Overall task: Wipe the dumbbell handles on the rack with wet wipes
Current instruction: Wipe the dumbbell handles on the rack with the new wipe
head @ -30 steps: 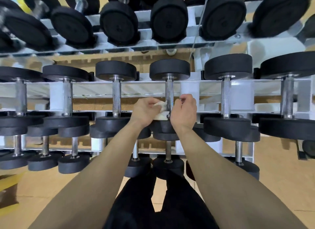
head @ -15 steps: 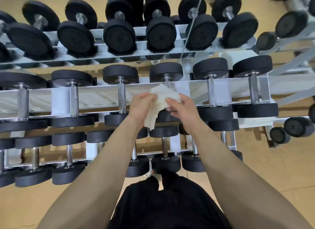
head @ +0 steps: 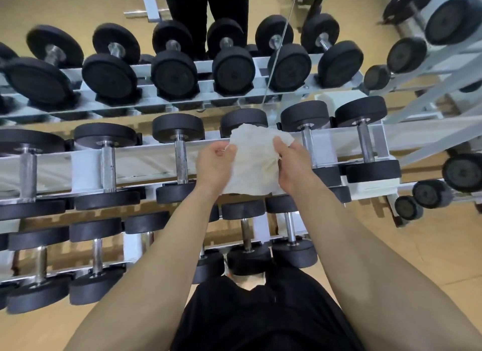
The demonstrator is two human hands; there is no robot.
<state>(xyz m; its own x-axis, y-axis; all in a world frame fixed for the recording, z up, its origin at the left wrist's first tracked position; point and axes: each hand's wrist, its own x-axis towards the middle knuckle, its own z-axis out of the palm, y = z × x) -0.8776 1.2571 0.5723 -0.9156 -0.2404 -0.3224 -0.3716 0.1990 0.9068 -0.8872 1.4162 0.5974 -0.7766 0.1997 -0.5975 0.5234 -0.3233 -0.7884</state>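
Observation:
A white wet wipe [head: 254, 162] hangs spread out between my two hands, above the middle shelf of the white dumbbell rack [head: 146, 162]. My left hand [head: 215, 165] pinches its left edge and my right hand [head: 292, 162] pinches its right edge. The wipe hides the handle of the dumbbell [head: 243, 121] behind it; only that dumbbell's far black head shows. To the left stands a dumbbell with a bare steel handle [head: 181, 161], to the right another handle [head: 307, 147].
Black dumbbells fill the lower shelf [head: 96, 256] and the upper row [head: 172, 74]. Behind the rack a mirror shows a person's legs [head: 208, 14]. A second rack [head: 443, 71] angles off at the right. Tan floor lies below.
My hands have lifted off the middle dumbbell handle and unfolded the bunched wipe into a flat sheet held between them. The view has pulled back and tilted up.

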